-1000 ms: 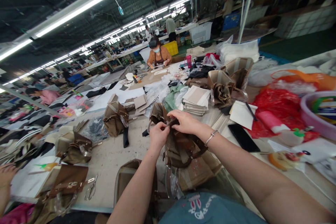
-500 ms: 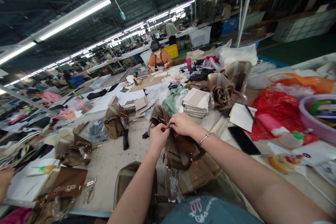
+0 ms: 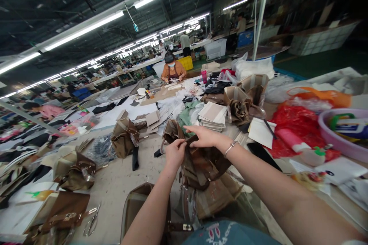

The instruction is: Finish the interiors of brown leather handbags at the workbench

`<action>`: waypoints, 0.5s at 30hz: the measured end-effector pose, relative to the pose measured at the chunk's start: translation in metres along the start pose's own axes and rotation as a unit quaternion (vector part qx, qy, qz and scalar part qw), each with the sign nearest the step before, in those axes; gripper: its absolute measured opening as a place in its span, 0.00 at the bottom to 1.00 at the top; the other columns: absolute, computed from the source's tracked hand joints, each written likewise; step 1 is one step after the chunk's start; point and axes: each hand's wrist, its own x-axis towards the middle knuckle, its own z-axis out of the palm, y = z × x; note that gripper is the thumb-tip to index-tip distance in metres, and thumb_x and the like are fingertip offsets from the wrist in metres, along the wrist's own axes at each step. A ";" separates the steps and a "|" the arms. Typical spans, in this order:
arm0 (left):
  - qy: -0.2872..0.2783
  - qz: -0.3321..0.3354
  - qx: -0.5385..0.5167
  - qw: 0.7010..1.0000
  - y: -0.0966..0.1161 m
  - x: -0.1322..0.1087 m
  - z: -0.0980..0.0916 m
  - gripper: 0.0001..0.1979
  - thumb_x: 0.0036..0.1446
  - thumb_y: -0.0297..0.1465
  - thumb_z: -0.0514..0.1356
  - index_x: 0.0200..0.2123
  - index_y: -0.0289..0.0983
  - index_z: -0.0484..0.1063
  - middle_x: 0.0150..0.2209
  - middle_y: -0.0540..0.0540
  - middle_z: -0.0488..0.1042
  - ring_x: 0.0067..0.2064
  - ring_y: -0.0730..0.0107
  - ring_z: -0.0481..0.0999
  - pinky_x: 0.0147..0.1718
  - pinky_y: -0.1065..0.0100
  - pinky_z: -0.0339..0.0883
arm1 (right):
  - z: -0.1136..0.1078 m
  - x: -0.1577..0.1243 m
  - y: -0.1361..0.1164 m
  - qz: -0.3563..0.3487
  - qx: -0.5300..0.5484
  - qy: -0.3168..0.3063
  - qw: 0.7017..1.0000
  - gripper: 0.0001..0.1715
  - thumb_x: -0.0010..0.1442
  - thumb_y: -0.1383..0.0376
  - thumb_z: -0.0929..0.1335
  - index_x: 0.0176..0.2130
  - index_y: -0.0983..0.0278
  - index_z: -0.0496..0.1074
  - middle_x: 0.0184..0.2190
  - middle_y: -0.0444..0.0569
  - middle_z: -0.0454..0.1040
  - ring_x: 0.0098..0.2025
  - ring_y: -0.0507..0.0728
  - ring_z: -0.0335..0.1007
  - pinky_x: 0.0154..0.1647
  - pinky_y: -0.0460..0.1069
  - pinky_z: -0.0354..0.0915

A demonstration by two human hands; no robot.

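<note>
A brown handbag [image 3: 198,164] stands on the worktable [image 3: 126,176] right in front of me. My left hand [image 3: 174,155] is closed in a pinch on the bag's upper edge. My right hand [image 3: 204,136], a silver bracelet on its wrist, grips the same edge just to the right, with the forefinger stretched out over it. A narrow dark strap runs between the two hands.
Other brown bags lie at the left [image 3: 74,170] and behind [image 3: 124,138], one bag [image 3: 138,206] at the near edge. Scissors [image 3: 91,222] sit front left. A card stack [image 3: 212,115], red plastic [image 3: 299,122], a pink basin [image 3: 342,130] and a black phone [image 3: 263,155] are at the right. A person [image 3: 173,69] works across the table.
Both hands stay on the bag's top edge; my right forefinger has straightened out. The view has tipped up a little, and a hand at the far left edge has gone from sight.
</note>
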 end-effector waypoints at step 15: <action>-0.043 -0.002 -0.005 0.999 0.000 0.007 -0.005 0.10 0.52 0.31 0.59 0.38 0.41 0.77 0.37 0.49 0.79 0.38 0.69 0.76 0.40 0.69 0.67 | -0.002 -0.005 0.005 -0.002 -0.085 -0.046 0.995 0.15 0.57 0.57 0.65 0.40 0.60 0.75 0.35 0.47 0.77 0.37 0.54 0.71 0.36 0.45 0.59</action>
